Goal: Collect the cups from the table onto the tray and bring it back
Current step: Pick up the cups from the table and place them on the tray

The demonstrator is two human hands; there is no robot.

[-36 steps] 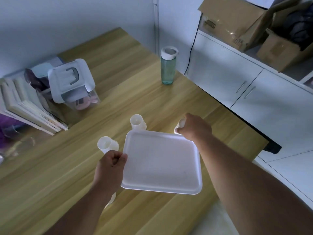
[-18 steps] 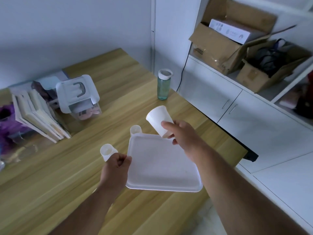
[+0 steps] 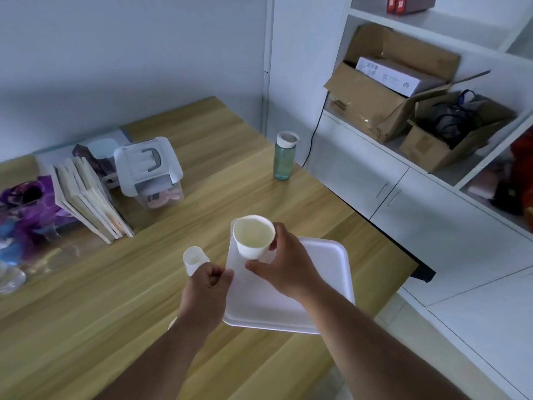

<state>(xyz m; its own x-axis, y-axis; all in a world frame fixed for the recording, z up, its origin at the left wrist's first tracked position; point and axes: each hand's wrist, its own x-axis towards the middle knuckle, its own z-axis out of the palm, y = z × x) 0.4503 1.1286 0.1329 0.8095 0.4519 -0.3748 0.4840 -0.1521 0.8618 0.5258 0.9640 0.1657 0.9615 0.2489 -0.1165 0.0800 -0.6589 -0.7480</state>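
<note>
A white tray point(image 3: 326, 272) lies on the wooden table point(image 3: 121, 298) near its right edge. My left hand point(image 3: 206, 290) grips the tray's left rim. My right hand point(image 3: 284, 262) holds a white paper cup point(image 3: 253, 236) upright above the tray's far left corner, its mouth facing me. A second white cup point(image 3: 193, 258) stands on the table just beyond my left hand. A third cup is almost hidden behind the held one; only a sliver of its rim point(image 3: 232, 223) shows.
A green water bottle point(image 3: 284, 156) stands at the table's far right. A clear box with a white lid point(image 3: 148, 171), a row of books point(image 3: 89, 197) and purple packaging point(image 3: 26, 206) crowd the left. White cabinets point(image 3: 403, 203) and cardboard boxes point(image 3: 383, 93) are on the right.
My right hand picked a cup off the table beside the tray's far right corner, lifted it and carried it left over the tray. My left hand kept its hold on the tray rim.
</note>
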